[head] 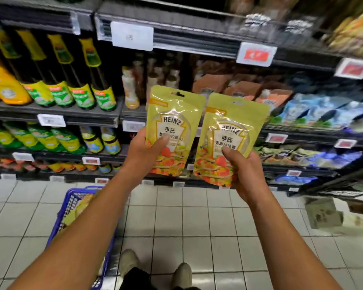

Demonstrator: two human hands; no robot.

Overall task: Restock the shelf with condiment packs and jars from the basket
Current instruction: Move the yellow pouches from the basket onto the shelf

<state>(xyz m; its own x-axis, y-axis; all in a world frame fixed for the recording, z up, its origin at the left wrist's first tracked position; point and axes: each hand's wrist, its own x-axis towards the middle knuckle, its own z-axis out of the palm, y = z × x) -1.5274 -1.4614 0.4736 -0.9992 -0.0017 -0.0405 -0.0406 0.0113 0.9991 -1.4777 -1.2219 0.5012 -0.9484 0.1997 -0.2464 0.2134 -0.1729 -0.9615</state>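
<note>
Two yellow-green Heinz salad dressing packs are held up side by side in front of the shelf. My left hand [144, 152] grips the left pack [174, 120] by its lower left edge, thumb across the front. My right hand [246, 174] grips the right pack [232, 130] at its lower right corner, thumb on the front. Both packs are upright and face me. The blue basket [71, 208] stands on the floor at lower left, partly hidden by my left forearm, with more yellow packs inside.
The shelves [76, 118] carry dark bottles with yellow-green labels [82, 84] at left, squeeze bottles [130, 88] in the middle, orange pouches [245, 88] and blue pouches [323, 109] at right. A cardboard box [323, 214] sits on the tiled floor at right. My shoes [155, 268] are below.
</note>
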